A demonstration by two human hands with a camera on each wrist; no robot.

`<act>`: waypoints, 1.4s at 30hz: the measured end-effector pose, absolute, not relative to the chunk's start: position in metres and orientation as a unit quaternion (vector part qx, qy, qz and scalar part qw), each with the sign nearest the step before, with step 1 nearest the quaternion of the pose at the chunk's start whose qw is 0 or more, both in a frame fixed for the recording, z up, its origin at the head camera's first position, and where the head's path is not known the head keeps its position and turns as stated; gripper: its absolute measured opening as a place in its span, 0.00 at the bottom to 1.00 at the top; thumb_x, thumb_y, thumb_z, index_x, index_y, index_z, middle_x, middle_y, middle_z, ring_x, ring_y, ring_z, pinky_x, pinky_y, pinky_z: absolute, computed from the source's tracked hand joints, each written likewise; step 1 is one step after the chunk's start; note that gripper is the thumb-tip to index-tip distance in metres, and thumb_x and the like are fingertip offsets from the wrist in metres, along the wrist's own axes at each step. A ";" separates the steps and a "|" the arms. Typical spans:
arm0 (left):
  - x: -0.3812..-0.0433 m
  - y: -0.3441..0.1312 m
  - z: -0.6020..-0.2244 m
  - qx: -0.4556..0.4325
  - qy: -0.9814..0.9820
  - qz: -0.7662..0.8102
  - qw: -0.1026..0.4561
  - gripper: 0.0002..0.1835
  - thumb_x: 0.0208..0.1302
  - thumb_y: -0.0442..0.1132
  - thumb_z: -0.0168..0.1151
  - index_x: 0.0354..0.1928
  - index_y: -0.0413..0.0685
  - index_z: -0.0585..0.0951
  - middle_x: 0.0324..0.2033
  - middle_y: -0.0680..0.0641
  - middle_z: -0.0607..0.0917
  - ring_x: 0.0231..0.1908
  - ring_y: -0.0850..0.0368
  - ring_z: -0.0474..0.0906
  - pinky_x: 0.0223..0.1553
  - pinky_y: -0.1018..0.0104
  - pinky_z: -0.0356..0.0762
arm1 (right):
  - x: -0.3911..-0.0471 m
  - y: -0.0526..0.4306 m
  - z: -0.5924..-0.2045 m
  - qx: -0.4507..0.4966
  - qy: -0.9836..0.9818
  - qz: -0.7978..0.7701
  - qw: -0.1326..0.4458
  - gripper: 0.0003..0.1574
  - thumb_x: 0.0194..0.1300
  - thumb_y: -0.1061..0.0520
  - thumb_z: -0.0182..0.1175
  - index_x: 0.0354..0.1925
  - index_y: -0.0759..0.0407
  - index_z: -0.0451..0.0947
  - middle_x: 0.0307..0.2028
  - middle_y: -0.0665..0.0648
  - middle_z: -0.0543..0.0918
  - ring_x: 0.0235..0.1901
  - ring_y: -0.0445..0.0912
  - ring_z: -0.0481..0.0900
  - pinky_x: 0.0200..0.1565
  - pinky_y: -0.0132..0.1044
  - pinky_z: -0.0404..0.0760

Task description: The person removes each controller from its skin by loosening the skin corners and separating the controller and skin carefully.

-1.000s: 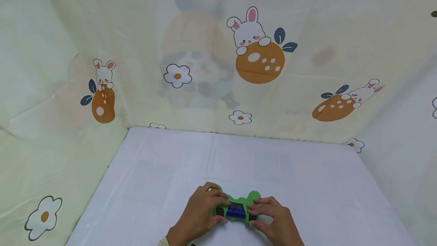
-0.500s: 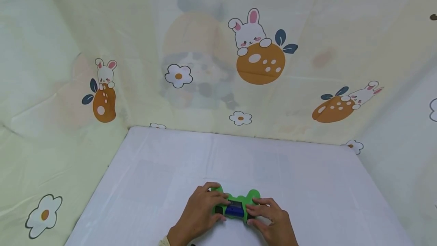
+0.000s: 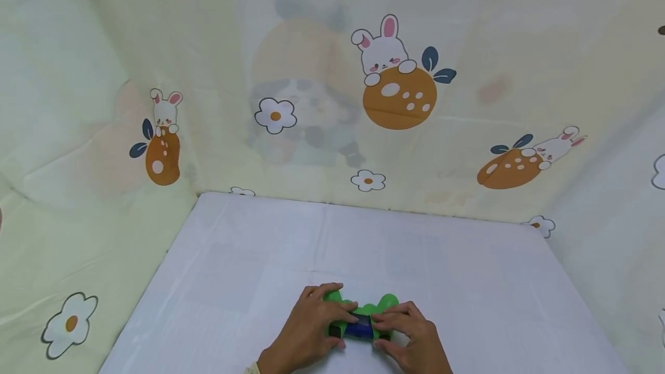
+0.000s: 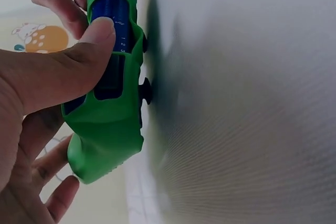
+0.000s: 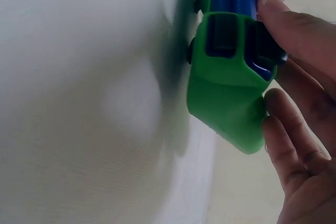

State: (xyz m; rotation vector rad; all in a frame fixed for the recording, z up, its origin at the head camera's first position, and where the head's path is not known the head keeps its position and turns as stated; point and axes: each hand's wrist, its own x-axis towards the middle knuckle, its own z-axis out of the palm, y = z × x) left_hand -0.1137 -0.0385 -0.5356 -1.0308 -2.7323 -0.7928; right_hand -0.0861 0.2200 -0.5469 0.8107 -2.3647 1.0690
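Observation:
A blue game controller [image 3: 359, 331] in a green silicone cover [image 3: 388, 303] lies face down on the white table, its grips pointing away from me. In the left wrist view a black thumbstick [image 4: 145, 92] points at the tabletop. My left hand [image 3: 310, 323] grips the left end, its thumb [image 4: 100, 32] on the blue front edge by the cover's opening and its fingers over the back. The right hand [image 3: 415, 336] pinches the other end; the right wrist view shows its thumb [image 5: 278, 11] at the cover's rim, near the black trigger [image 5: 270, 48]. Fingers hide parts of the back.
The white tabletop [image 3: 291, 241] extends behind and to both sides of the hands. Pale cloth walls [image 3: 441, 10] with rabbit, orange and flower prints enclose it at the back, left and right.
The controller sits slightly nearer to me in the head view. My left fingers have shifted a little further over its blue back. Both hands have kept their hold, and the head view has shifted slightly.

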 end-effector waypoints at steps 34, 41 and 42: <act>-0.120 -0.041 -0.538 -0.360 -0.894 -0.262 0.041 0.26 0.57 0.53 0.82 0.58 0.76 0.87 0.61 0.72 0.85 0.72 0.56 0.71 0.61 0.50 0.70 | -0.104 0.225 -0.534 0.386 -0.854 0.337 0.090 0.23 0.52 0.64 0.82 0.42 0.43 0.87 0.42 0.40 0.83 0.42 0.35 0.82 0.42 0.28 0.83; -0.125 -0.043 -0.536 -0.360 -0.890 -0.279 0.005 0.25 0.61 0.54 0.79 0.61 0.76 0.86 0.62 0.73 0.83 0.72 0.57 0.70 0.63 0.48 0.69 | -0.107 0.227 -0.522 0.370 -0.870 0.322 0.056 0.19 0.56 0.62 0.81 0.41 0.43 0.86 0.45 0.39 0.86 0.46 0.36 0.82 0.45 0.33 0.85; -0.125 -0.043 -0.536 -0.359 -0.890 -0.282 0.000 0.24 0.62 0.53 0.79 0.61 0.76 0.86 0.62 0.73 0.83 0.72 0.57 0.70 0.63 0.48 0.69 | -0.108 0.227 -0.522 0.369 -0.870 0.324 0.050 0.18 0.57 0.62 0.80 0.41 0.43 0.87 0.46 0.39 0.87 0.47 0.36 0.83 0.45 0.34 0.85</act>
